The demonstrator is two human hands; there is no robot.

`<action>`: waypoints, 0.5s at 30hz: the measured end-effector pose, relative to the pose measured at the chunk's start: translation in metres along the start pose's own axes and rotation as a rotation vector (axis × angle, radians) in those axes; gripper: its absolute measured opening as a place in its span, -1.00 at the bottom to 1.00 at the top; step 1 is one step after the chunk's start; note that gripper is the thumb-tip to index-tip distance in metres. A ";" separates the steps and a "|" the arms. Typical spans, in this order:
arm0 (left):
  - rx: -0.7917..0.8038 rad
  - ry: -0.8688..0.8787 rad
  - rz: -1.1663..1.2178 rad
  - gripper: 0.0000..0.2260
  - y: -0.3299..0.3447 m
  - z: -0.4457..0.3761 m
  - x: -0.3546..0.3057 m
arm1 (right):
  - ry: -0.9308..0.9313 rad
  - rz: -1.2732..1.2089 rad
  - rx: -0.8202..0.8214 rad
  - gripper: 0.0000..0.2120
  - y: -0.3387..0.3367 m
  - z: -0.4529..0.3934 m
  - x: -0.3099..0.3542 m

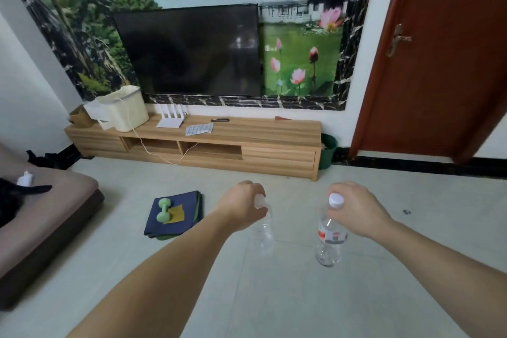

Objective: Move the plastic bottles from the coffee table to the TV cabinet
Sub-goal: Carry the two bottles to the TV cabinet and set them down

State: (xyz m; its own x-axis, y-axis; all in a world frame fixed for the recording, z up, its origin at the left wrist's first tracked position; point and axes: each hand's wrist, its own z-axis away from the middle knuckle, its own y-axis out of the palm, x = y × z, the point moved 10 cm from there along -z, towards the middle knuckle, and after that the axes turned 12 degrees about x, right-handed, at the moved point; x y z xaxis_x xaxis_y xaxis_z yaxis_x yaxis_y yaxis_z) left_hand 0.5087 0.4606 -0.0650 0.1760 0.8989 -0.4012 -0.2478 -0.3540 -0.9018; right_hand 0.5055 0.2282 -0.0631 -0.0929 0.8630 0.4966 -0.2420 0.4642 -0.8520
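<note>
left hand: closed around the neck of a clear unlabelled bottle, which hangs below the fist over the floor.
right hand: fingertips pinched at the neck just under the white cap of a labelled bottle, its body hanging free.
bottles: both in the air, apart from each other, upright or nearly so; they look empty or close to it.
tv cabinet: ahead across bare floor, low, wood-grain top.
cabinet top: a cream bin, a white router, a checked cloth and a small dark object fill the left and middle; the right stretch looks free.
step in hand: carry, judged from the pose.
advice: aim for the free right stretch, set each base flat before letting go, keep the bottles from knocking.
hazard: light bottles may tip; a mat with a green dumbbell lies left of the path.
</note>
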 end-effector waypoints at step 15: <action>0.024 0.133 0.086 -0.66 -0.035 -0.276 0.024 | 0.103 -0.116 -0.110 -0.81 -0.085 -0.239 -0.046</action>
State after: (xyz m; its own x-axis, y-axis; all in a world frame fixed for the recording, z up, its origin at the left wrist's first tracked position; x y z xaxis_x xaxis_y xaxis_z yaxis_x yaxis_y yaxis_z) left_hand 0.7849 0.4237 -0.0876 0.2773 0.8232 -0.4955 -0.2897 -0.4200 -0.8600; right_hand 0.7614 0.1965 -0.0535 0.0301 0.8156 0.5778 -0.1375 0.5759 -0.8059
